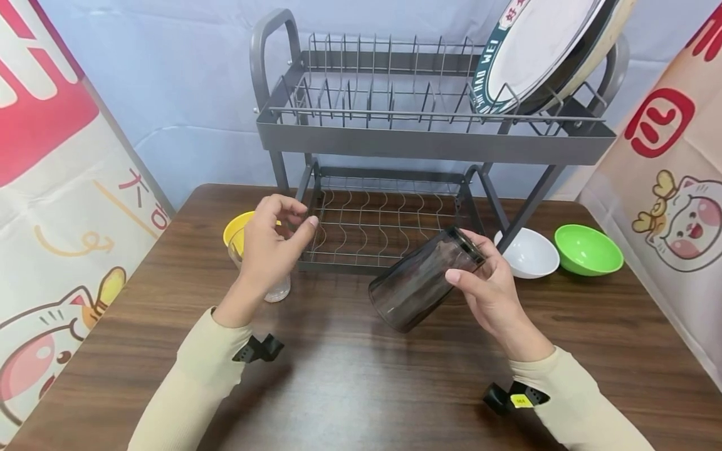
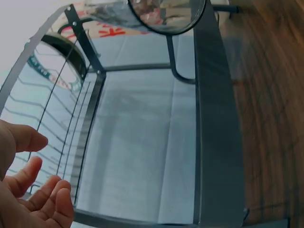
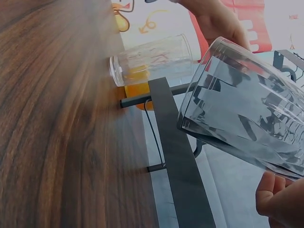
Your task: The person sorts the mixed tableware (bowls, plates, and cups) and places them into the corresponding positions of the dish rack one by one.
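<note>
My right hand (image 1: pixel 491 291) grips a smoky, see-through drinking glass (image 1: pixel 420 282) near its dark, thick end. The glass is tilted in the air before the rack's lower tier, its other end pointing down and left. In the right wrist view, the same glass (image 3: pixel 242 109) fills the right side. My left hand (image 1: pixel 273 235) is raised at the rack's left side, thumb and fingers apart with nothing between them. Below and partly behind it stands a clear glass (image 1: pixel 278 291), upright on the table. A yellow bowl (image 1: pixel 239 227) sits behind that glass, partly covered by my hand.
A grey two-tier dish rack (image 1: pixel 429 143) stands at the back of the wooden table (image 1: pixel 350 388). Plates (image 1: pixel 541 56) lean on the upper tier's right side. A white bowl (image 1: pixel 529 254) and a green bowl (image 1: pixel 588 250) sit right of the rack.
</note>
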The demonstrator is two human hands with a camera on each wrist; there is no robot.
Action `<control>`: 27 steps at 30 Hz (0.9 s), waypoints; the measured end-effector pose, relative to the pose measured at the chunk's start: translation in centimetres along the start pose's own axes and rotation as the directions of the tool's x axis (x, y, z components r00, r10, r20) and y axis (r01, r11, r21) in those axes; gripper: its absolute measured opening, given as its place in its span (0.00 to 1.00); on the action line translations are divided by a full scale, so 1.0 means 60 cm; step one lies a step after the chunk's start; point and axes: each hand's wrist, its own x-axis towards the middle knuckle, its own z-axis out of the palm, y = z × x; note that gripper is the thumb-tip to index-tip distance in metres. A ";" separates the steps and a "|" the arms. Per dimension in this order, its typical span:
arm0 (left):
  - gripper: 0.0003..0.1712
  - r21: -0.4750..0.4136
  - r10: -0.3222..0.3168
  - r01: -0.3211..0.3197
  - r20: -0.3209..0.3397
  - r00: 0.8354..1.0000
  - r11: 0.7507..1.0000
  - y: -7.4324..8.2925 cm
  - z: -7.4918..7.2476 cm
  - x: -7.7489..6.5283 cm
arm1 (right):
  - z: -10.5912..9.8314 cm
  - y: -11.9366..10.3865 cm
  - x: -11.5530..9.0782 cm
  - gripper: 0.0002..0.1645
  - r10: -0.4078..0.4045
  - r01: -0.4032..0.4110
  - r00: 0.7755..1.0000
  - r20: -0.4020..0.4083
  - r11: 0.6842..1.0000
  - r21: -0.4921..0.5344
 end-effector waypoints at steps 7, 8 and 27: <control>0.13 0.030 -0.033 0.036 -0.079 0.996 0.999 -0.004 -0.006 0.016 | 0.001 -0.001 0.001 0.34 0.014 -0.015 1.000 -0.016 0.999 -0.034; 0.14 0.036 -0.040 0.044 -0.092 0.995 0.998 -0.005 -0.006 0.019 | 0.002 -0.001 0.001 0.34 0.014 -0.015 1.000 -0.016 0.999 -0.036; 0.28 0.039 -0.290 0.289 0.031 0.956 0.956 -0.038 -0.020 0.059 | 0.005 0.000 0.004 0.34 0.020 -0.022 1.000 -0.023 0.996 -0.084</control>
